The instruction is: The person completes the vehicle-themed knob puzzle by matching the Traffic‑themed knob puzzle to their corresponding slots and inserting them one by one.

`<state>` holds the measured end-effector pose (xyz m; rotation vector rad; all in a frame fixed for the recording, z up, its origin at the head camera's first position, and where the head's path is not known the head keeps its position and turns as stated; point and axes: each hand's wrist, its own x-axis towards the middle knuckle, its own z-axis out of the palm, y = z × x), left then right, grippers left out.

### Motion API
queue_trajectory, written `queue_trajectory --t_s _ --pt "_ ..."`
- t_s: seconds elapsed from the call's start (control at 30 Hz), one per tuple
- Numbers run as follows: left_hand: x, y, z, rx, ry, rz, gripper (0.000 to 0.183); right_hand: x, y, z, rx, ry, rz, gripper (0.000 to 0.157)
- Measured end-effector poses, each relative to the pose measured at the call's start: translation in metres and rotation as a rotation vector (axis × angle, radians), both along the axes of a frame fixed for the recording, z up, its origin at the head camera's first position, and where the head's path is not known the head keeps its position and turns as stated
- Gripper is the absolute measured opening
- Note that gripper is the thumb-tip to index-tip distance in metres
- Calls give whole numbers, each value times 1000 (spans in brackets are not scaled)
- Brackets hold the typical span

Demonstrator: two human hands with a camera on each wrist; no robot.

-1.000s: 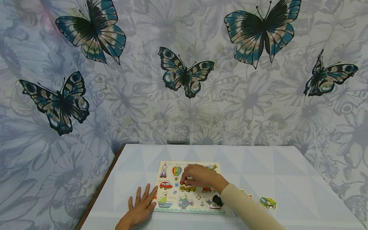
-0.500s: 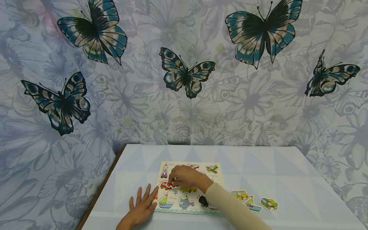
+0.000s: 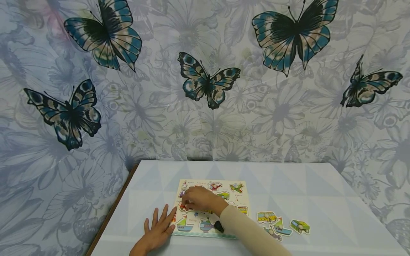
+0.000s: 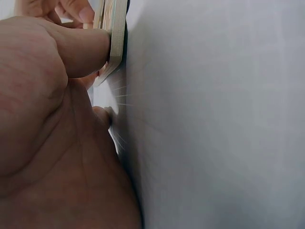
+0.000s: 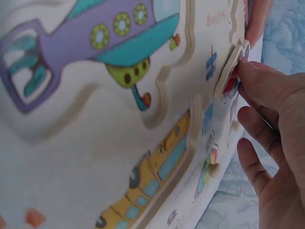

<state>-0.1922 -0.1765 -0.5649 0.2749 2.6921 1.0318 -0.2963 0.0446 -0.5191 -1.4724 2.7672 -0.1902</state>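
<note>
My right grip (image 3: pixel 201 199) pinches the red vehicle piece (image 5: pixel 231 83) at its fingertips, forearm (image 3: pixel 250 229) slanting across the wooden puzzle board (image 3: pixel 198 234) below. My left grip (image 3: pixel 155 229) lies palm-down, fingers spread, thumb against the board's edge.

Puzzle brd (image 3: pixel 195 228) cream w/ teal-grn strip along near edge; sub pic (image 5: pixel 81 44) purple, teal & lime; car pc (image 5: pixel 231 82) red. Bus pc (image 3: pixel 266 217) yellow, jeep pc (image 3: pixel 300 227) grn & yellow. Sleeve (image 3: pixel 250 231) cream. Tabletop (image 3: pixel 153 192) white w/ pale blue-grey triangles. Backdrop (image 3: pixel 137 113) grey-lilac florals, butterflies (image 3: pixel 206 82) teal, blk & tan.
</note>
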Motion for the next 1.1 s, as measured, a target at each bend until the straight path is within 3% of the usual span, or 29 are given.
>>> queue_trajectory --t_s 0.3,0.7,0.9,1.1 --pt "3 3 11 -40 -52 -4 62 4 -6 -4 0 38 -66 11" --pt "-5 -3 -14 -25 -5 -11 84 4 -6 -7 -1 64 -81 9" --pt "-3 0 -1 -44 -19 -6 65 3 -6 -9 -11 76 -70 10" --pt "1 2 9 -36 -31 -10 62 3 -6 -9 -17 73 -62 10"
